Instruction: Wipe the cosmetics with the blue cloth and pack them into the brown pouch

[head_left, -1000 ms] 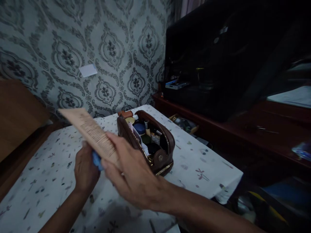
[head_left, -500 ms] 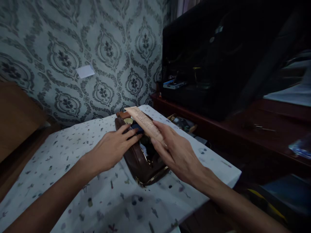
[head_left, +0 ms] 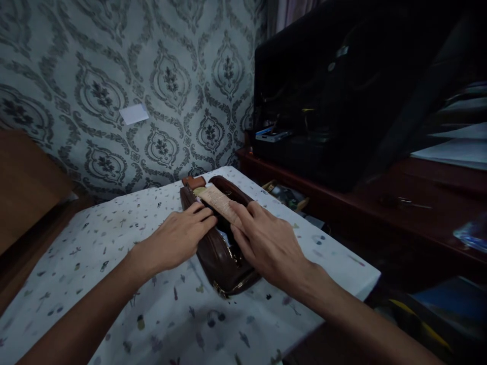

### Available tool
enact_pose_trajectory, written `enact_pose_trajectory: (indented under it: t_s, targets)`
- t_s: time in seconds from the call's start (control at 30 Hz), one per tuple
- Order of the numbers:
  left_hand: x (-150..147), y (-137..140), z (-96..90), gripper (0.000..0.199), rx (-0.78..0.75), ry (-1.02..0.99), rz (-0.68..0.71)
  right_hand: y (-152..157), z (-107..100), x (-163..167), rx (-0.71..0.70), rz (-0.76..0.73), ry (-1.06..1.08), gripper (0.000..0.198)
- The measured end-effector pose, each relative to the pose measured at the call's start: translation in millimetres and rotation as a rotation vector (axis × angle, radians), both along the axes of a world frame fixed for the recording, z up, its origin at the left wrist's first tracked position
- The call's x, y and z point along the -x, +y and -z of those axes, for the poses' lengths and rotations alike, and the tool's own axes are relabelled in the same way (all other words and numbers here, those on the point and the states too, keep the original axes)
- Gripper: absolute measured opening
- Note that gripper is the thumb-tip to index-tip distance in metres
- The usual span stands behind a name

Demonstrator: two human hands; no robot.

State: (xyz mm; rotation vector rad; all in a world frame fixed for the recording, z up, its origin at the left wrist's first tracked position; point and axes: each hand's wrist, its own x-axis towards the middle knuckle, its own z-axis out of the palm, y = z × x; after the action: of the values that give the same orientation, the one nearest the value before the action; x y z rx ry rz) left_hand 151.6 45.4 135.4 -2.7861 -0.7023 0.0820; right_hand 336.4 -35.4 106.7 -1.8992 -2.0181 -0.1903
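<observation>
A dark brown leather pouch (head_left: pixel 215 258) lies unzipped, with gold zip teeth along its opening. My right hand (head_left: pixel 268 241) is closed around the near end of a beige squeeze tube (head_left: pixel 218 202), whose far part slants down into the pouch's mouth. Fingers of my left hand (head_left: pixel 178 234) curl over the pouch's left edge, gripping it; their tips are hidden inside. Beyond the tube's far end, a pale yellowish round item (head_left: pixel 198 191) shows in the pouch. Its other contents are mostly dark or covered by my hands.
Beneath the pouch is a table with a white patterned cloth (head_left: pixel 125 243). A brown strap piece (head_left: pixel 194 182) sits at the pouch's far end. To the right stand a large black screen (head_left: pixel 304 116) and a dark red cabinet (head_left: pixel 411 192). A cardboard box (head_left: pixel 30 187) is at left.
My right hand has lowered the tube, bringing its far end from above the pouch down into the opening. My left fingers have curled further over the pouch's edge.
</observation>
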Motion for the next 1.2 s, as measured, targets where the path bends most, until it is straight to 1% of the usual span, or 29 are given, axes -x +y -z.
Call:
enact_pose_trajectory:
  t_s: [0.1,0.2,0.33,0.4,0.47,0.53,0.67,0.8,0.97,1.1,1.2]
  targets:
    - [2,-3,1.7,0.041,0.011,-0.002,-0.046,2,-1,3,0.020,-0.007,-0.076,0.030]
    - [3,-5,2.6,0.044,0.011,-0.020,-0.060,5,0,4,0.039,-0.033,-0.135,0.028]
    - [2,-7,3.0,0.046,0.017,-0.033,-0.074,8,-1,3,0.001,-0.125,-0.190,0.028]
    - [2,-7,2.9,0.045,0.018,-0.041,-0.075,9,-3,3,0.029,-0.167,-0.218,0.026]
    - [2,-8,2.9,0.045,0.020,-0.051,-0.076,10,-7,3,0.067,-0.176,-0.239,0.023]
    - [3,-7,2.9,0.047,0.022,-0.050,-0.076,11,-10,3,0.082,-0.180,-0.256,0.024]
    - [5,-6,3.6,0.052,0.009,-0.034,-0.064,12,-14,2,0.117,-0.171,-0.252,0.030]
    - [5,-6,3.7,0.054,0.003,-0.020,-0.072,12,-18,-1,0.150,-0.185,-0.251,0.025]
    - [5,-7,3.0,0.057,0.011,-0.033,-0.062,14,-28,-6,0.203,-0.223,-0.251,0.025]
    - [6,-6,4.7,0.052,-0.003,-0.067,-0.043,26,-39,-11,0.229,-0.226,-0.224,0.028]
    - [7,-5,5.8,0.049,-0.010,-0.069,-0.046,42,-40,-10,0.230,-0.267,-0.220,0.027]
